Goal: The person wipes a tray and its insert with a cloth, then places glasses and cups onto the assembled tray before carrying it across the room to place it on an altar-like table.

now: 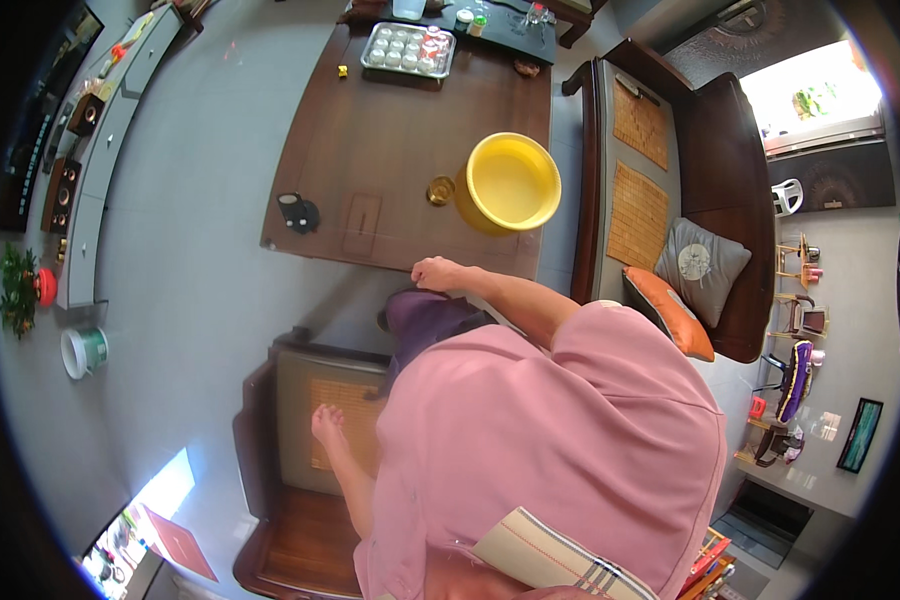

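My right hand (439,274) is at the near edge of the brown wooden table (390,135), above the dark purple trousers. Its fingers are curled in and no object shows in them. Lower on the left, my left hand (328,424) hangs over a woven seat mat (322,390) on a wooden sofa (292,465). Its fingers are bent, and whether they close on anything is too small to tell. Before me on the table are a large yellow plastic basin (514,180), a small brass-coloured bowl (441,190) beside it, and a black stand-like device (297,213).
A metal tray of cups (397,51) lies at the table's far end, beside a black tea tray (495,34) with jars. Another wooden sofa (720,195) with cushions stands right. Along the left are a grey cabinet (112,150) and a bucket (85,352).
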Demonstrator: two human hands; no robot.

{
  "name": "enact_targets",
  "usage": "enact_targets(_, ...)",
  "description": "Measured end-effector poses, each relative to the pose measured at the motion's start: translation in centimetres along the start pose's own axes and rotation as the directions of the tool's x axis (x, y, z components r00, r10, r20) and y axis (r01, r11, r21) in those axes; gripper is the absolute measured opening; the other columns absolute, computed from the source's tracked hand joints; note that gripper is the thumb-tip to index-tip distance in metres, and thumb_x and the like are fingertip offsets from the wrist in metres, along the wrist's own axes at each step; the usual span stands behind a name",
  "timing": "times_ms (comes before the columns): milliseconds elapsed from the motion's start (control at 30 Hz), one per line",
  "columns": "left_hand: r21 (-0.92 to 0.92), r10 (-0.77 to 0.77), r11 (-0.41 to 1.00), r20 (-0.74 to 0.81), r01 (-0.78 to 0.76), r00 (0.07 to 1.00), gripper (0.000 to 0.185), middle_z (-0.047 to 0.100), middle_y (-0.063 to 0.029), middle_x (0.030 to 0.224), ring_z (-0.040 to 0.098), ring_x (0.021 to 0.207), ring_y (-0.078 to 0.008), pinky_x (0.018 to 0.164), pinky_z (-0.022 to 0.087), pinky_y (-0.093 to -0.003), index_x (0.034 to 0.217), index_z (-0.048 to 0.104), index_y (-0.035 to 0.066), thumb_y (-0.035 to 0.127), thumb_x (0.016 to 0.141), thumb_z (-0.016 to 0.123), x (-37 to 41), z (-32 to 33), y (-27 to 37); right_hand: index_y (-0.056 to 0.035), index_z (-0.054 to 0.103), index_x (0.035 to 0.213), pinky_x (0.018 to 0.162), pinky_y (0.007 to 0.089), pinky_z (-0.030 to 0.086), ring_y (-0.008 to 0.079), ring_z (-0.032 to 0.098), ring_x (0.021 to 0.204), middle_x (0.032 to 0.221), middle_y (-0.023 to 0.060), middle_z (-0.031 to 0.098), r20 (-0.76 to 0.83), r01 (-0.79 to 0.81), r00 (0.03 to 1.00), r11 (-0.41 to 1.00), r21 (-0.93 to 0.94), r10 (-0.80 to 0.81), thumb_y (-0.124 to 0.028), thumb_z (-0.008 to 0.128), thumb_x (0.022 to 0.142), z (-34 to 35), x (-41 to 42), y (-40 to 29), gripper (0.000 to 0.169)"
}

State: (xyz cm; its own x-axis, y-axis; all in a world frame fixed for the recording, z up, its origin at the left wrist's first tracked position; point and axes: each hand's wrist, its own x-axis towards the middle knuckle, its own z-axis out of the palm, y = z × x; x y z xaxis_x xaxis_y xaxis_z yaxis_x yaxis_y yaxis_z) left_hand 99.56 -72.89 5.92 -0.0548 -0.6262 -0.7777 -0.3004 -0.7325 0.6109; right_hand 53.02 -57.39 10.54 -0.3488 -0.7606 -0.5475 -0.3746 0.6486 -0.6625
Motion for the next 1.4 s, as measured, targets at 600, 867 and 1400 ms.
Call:
enact_targets(600, -0.053, -0.144, 0.988, -0.034, 0.142, 0.989, 0.062, 0.032, -0.0240, 0.142, 0.047, 0.124, -0.0385, 0.087, 0.054, -0.0472, 0.147, 0.026, 0.002, 0.017, 0.095, 0.056, 18.4, -14.2, 11.7, -0.0065, 0.072, 0.104, 0.081, 0.0444, 0.055, 0.0329, 0.069, 0.095, 0.109, 0.0141, 0.072, 0.043, -0.497, 0.858, 0.848, -0.184, 0.512, -0.028, 0.059, 0.084, -1.5, 12.8, -9.6, 0.032)
enact_targets(867, 0.181, -0.051, 0.983, 0.115, 0.030, 0.992, 0.058, 0.037, -0.0245, 0.138, 0.051, 0.119, -0.0391, 0.086, 0.054, -0.0476, 0.145, 0.029, 0.000, 0.017, 0.096, 0.056, 27.8, -11.1, 26.6, -0.0020, 0.070, 0.084, 0.069, 0.0455, 0.051, 0.0358, 0.068, 0.080, 0.084, 0.0198, 0.069, -0.086, 0.066, 0.995, 0.994, 0.088, -0.059, -0.018, 0.058, 0.076, 0.7, 24.7, -23.9, 0.021)
enact_targets(1400, 0.330, -0.057, 0.943, 0.303, -0.048, 0.951, 0.052, 0.049, -0.0256, 0.129, 0.058, 0.110, -0.0403, 0.083, 0.055, -0.0483, 0.141, 0.037, -0.002, 0.017, 0.096, 0.055, 46.5, -14.9, 50.1, -0.0096, 0.071, 0.088, 0.063, 0.0398, 0.050, 0.0246, 0.061, 0.065, 0.075, 0.0056, 0.065, 0.240, -0.729, 0.684, 0.658, 0.186, 0.689, -0.028, 0.062, 0.086, 16.5, 22.7, -21.5, 0.020)
